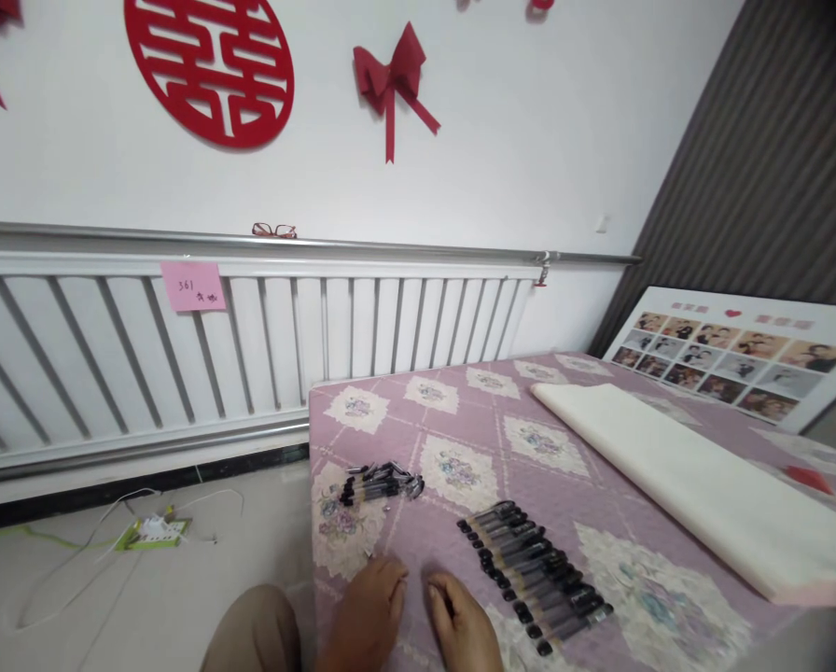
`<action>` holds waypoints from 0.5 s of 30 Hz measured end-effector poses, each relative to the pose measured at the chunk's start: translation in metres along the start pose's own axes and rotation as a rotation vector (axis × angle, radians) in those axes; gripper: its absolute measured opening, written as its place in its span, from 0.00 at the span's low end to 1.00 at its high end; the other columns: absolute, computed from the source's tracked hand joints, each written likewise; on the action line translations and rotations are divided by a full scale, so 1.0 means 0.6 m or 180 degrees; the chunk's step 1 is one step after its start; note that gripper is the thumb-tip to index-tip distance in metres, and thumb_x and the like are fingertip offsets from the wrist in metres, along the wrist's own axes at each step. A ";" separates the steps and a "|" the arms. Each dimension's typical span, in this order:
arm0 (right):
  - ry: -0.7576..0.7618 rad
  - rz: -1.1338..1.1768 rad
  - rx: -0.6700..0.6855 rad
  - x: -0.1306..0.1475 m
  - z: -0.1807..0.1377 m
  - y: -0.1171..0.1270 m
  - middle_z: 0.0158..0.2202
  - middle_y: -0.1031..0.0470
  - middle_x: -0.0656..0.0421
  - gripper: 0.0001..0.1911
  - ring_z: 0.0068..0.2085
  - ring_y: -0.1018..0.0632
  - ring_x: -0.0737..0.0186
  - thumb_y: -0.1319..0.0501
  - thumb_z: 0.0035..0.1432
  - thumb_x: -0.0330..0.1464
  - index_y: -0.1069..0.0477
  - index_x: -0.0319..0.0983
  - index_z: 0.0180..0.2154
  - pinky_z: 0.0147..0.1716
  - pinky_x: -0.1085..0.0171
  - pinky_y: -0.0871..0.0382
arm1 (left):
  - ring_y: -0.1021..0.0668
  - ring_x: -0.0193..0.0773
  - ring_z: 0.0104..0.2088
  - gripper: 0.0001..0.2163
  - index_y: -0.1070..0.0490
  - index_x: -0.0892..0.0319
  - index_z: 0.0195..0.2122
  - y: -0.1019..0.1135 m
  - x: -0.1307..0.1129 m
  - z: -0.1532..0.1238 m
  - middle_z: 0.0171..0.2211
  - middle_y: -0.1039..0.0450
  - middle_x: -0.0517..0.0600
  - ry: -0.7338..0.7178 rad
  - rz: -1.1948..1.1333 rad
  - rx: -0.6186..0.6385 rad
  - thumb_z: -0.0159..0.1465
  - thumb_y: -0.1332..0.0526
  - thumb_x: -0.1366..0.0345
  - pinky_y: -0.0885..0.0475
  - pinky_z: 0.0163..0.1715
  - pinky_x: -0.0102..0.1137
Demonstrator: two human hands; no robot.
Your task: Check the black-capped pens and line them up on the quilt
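Note:
My left hand (pixel 368 611) and my right hand (pixel 464 623) rest close together on the purple patterned bed cover (pixel 460 411) at the lower edge of the view. Both have their fingers curled downward, the tips nearly meeting; whatever they pinch is too small to make out. A long row of black-capped pens (pixel 534 574) lies just to the right of my right hand. A smaller heap of pens (pixel 380 483) lies further away, above my left hand.
A folded white sheet (pixel 698 476) lies across the bed to the right. A photo collage board (pixel 732 359) leans at the far right. A white radiator (pixel 250 327) with a pink note (pixel 192 285) runs along the wall; glasses (pixel 273 230) sit above. A power strip (pixel 153 533) lies on the floor.

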State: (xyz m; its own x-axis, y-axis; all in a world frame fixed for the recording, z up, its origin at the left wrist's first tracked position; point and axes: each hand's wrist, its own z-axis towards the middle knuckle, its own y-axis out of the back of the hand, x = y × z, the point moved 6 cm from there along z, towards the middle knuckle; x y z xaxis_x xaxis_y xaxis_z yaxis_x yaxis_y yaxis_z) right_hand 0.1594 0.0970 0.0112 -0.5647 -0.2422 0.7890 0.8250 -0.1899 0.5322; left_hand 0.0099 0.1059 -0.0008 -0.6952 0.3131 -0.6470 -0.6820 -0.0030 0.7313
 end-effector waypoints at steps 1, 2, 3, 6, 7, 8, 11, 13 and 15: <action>-0.0004 0.0020 0.0004 -0.001 0.001 0.000 0.32 0.20 0.58 0.10 0.34 0.21 0.56 0.44 0.55 0.39 0.25 0.45 0.32 0.35 0.64 0.28 | 0.27 0.38 0.43 0.13 0.29 0.55 0.42 0.002 0.001 0.000 0.41 0.27 0.50 0.0008 -0.0067 -0.0061 0.64 0.51 0.70 0.33 0.48 0.33; -0.0008 0.0035 -0.0001 -0.002 0.002 0.000 0.32 0.20 0.58 0.10 0.34 0.21 0.56 0.44 0.55 0.39 0.25 0.45 0.32 0.35 0.64 0.28 | 0.27 0.38 0.43 0.13 0.29 0.55 0.42 0.005 0.001 -0.001 0.41 0.27 0.50 0.0015 -0.0136 -0.0120 0.64 0.51 0.70 0.33 0.48 0.33; -0.0013 0.0045 -0.0007 -0.003 0.002 0.000 0.32 0.20 0.57 0.10 0.34 0.21 0.56 0.44 0.54 0.39 0.24 0.45 0.31 0.35 0.64 0.28 | 0.27 0.38 0.44 0.13 0.29 0.56 0.42 0.007 0.001 -0.001 0.42 0.28 0.51 0.0022 -0.0204 -0.0184 0.64 0.51 0.70 0.34 0.49 0.33; -0.0019 0.0049 -0.0028 -0.008 0.004 0.001 0.33 0.20 0.57 0.10 0.34 0.20 0.56 0.43 0.54 0.39 0.24 0.45 0.31 0.35 0.64 0.27 | 0.28 0.39 0.45 0.13 0.29 0.57 0.42 0.016 0.005 0.000 0.42 0.28 0.52 0.0046 -0.0409 -0.0376 0.63 0.51 0.71 0.34 0.50 0.34; -0.0014 0.0041 -0.0027 -0.008 0.005 0.000 0.33 0.20 0.57 0.10 0.34 0.20 0.56 0.43 0.54 0.39 0.24 0.45 0.31 0.35 0.64 0.27 | 0.27 0.39 0.45 0.13 0.29 0.57 0.42 0.019 0.008 0.002 0.42 0.28 0.52 0.0047 -0.0460 -0.0426 0.63 0.51 0.71 0.33 0.49 0.34; -0.0007 0.0030 -0.0024 -0.008 0.005 0.000 0.32 0.20 0.57 0.10 0.34 0.20 0.56 0.43 0.54 0.39 0.24 0.45 0.31 0.35 0.64 0.27 | 0.27 0.39 0.44 0.13 0.29 0.57 0.41 0.022 0.012 0.005 0.41 0.28 0.52 0.0045 -0.0488 -0.0470 0.63 0.51 0.71 0.32 0.48 0.33; -0.0004 -0.0032 -0.0041 -0.007 0.004 0.001 0.31 0.20 0.58 0.10 0.33 0.20 0.57 0.43 0.54 0.39 0.24 0.45 0.31 0.34 0.65 0.27 | 0.27 0.39 0.42 0.12 0.28 0.56 0.40 0.036 0.030 0.026 0.39 0.28 0.52 0.0027 -0.0335 -0.0631 0.63 0.51 0.71 0.32 0.46 0.34; -0.0013 -0.0089 -0.0049 -0.006 0.004 0.001 0.31 0.20 0.58 0.10 0.33 0.20 0.57 0.44 0.54 0.40 0.24 0.45 0.31 0.34 0.66 0.27 | 0.27 0.42 0.44 0.12 0.28 0.57 0.40 0.050 0.046 0.047 0.39 0.28 0.53 0.0003 -0.0007 -0.0783 0.62 0.50 0.71 0.33 0.47 0.37; -0.0020 -0.0143 -0.0040 -0.006 0.005 0.000 0.31 0.20 0.58 0.11 0.33 0.21 0.57 0.44 0.55 0.40 0.25 0.45 0.31 0.34 0.66 0.28 | 0.28 0.43 0.44 0.12 0.28 0.57 0.40 0.063 0.061 0.073 0.40 0.28 0.53 0.0011 0.0366 -0.0885 0.63 0.50 0.71 0.33 0.47 0.39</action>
State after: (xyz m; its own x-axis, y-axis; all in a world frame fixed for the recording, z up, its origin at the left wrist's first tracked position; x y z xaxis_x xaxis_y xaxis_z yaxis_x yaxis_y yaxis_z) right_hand 0.1615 0.1004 0.0093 -0.6010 -0.2273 0.7663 0.7985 -0.2126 0.5632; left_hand -0.0317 0.1586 0.0126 -0.7719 0.2925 -0.5645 -0.6345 -0.2984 0.7130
